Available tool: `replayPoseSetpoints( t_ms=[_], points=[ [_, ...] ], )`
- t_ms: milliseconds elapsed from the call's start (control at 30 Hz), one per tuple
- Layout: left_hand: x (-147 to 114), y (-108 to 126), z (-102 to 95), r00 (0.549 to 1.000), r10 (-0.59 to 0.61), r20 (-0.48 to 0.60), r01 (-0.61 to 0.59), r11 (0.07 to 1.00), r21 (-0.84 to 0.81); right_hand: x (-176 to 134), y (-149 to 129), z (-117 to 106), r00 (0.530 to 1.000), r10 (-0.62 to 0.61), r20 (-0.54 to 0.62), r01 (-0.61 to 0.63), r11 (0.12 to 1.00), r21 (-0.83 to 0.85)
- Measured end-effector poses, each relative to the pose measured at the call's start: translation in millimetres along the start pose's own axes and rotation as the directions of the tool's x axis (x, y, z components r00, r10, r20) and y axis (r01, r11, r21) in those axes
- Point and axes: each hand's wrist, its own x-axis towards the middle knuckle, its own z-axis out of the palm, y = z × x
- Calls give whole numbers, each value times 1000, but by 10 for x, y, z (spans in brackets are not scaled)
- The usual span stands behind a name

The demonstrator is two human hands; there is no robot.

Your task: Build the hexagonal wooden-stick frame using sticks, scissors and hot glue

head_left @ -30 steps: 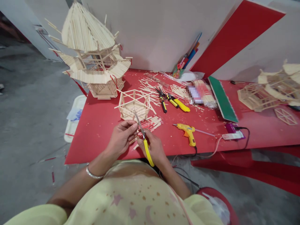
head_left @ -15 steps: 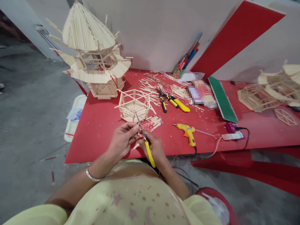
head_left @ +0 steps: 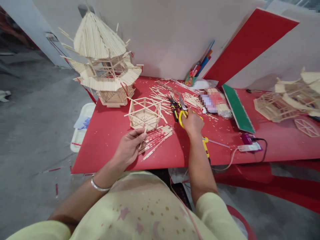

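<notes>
Just ahead of your left hand (head_left: 130, 146), nearer it than your right hand (head_left: 194, 123), sits the stick frame (head_left: 144, 116). Your left pinches a short stick (head_left: 145, 130) (its long axis pointing toward the frame); your right, farther forward, is wrapped around the scissors (head_left: 183, 104).

Unable to read any text, brand, number or sign. Can make out pale marks on red stick wrappers (head_left: 157, 136), too small to decipher; likewise illegible, pixelated packet (head_left: 209, 102).
</notes>
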Motion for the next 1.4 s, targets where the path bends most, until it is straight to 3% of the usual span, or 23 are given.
replayPoseSetpoints(
  t_ms=[100, 200, 267, 333, 400, 500, 633, 900, 1400],
  points=[
    [18, 31, -33, 999, -33, 29, 31, 998, 56, 403, 12, 27, 997, -23, 78, 29, 997, -75],
    [36, 85, -38, 999, -42, 35, 40, 998, 55, 420, -28, 7, 995, -89, -38, 89, 996, -6],
    [60, 123, -31, 999, -33, 26, 32, 999, 36, 213, -93, -44, 975, -132, -178, 159, 976, 146],
    [95, 154, -23, 999, -36, 34, 36, 999, 9, -105, -219, -101, 952, -183, -247, 267, 890, 369],
    [136, 174, -15, 998, -41, 44, 42, 999, -18, -434, -404, -139, 919, -291, -267, 391, 764, 514],
    [190, 191, -13, 999, -31, 27, 32, 999, -41, -735, -702, -146, 837, -501, -219, 530, 644, 552],
    [235, 210, -28, 997, -70, 24, 71, 997, -34, -699, -933, -121, 813, -545, -205, 570, 673, 470],
    [295, 201, 1, 991, -130, 19, 130, 992, -2, -497, -1049, -86, 766, -604, -220, 640, 684, 350],
    [357, 210, 109, 974, -224, -15, 221, 968, -116, -379, -1081, -66, 766, -625, -148, 638, 713, 290]
  ],
)
